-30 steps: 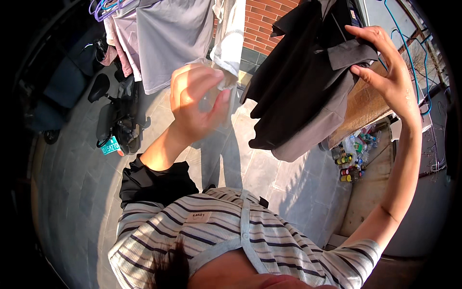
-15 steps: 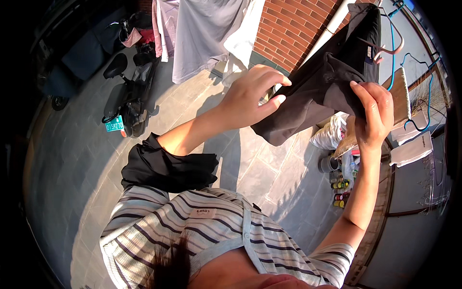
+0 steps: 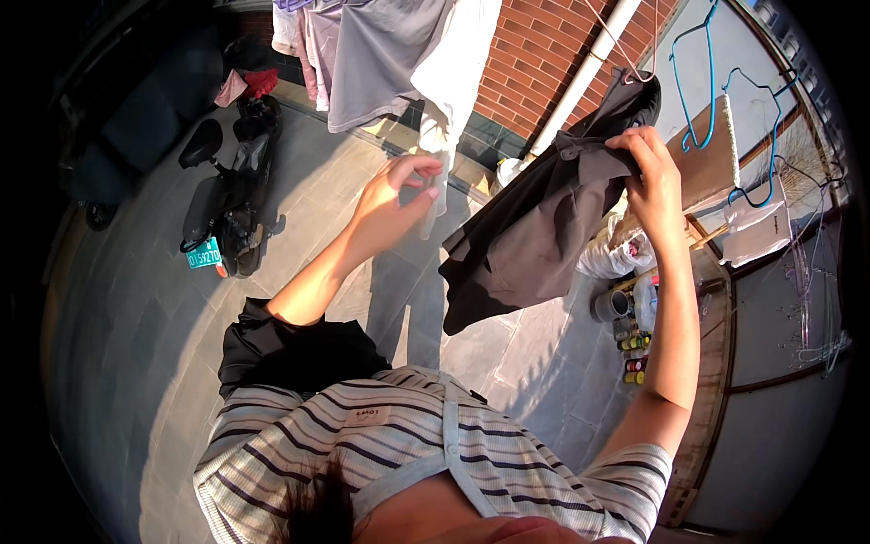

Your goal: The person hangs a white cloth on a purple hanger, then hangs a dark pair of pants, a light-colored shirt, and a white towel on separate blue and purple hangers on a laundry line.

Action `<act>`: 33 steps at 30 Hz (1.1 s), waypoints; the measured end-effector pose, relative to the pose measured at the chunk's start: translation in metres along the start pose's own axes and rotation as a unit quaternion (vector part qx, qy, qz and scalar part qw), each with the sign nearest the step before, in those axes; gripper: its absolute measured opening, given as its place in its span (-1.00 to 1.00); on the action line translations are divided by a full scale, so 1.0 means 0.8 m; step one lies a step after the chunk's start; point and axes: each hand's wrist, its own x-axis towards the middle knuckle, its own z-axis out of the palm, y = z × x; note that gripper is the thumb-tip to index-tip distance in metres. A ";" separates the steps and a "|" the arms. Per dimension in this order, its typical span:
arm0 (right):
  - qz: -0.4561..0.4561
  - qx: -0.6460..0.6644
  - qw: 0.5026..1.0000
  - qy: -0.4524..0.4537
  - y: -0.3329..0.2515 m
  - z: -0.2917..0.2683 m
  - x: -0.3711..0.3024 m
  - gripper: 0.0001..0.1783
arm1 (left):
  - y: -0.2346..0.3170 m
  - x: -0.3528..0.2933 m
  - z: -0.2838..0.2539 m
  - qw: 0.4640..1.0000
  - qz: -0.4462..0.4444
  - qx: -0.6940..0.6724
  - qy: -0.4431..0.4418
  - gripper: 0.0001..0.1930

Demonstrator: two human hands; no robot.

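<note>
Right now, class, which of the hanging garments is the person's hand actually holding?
The dark grey-black garment, gripped at its top by the right hand; the pale grey shirt and white cloth hang untouched.

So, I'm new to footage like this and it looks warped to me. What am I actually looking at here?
It's a single wide fisheye camera worn on a person's head, looking down, so straight edges bend. The striped shirt below is the wearer's own. Their right hand has a grip on a dark garment hanging by a line; the left hand is raised beside it, holding nothing I can make out. Below is a paved yard with a parked scooter, hanging laundry and blue hangers.
</note>
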 end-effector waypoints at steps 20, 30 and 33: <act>-0.276 0.166 0.946 0.030 -0.359 0.051 0.240 -0.53 | -0.262 -0.037 0.053 0.975 -0.160 0.141 -0.054 -0.79; -0.155 -0.136 0.967 0.151 -0.187 0.094 0.279 -0.79 | -0.108 -0.071 0.029 0.989 -0.005 0.086 -0.119 -0.73; -0.204 -0.175 0.948 0.172 -0.129 0.090 0.298 -0.79 | -0.108 -0.072 -0.009 0.988 -0.006 0.137 -0.073 -0.71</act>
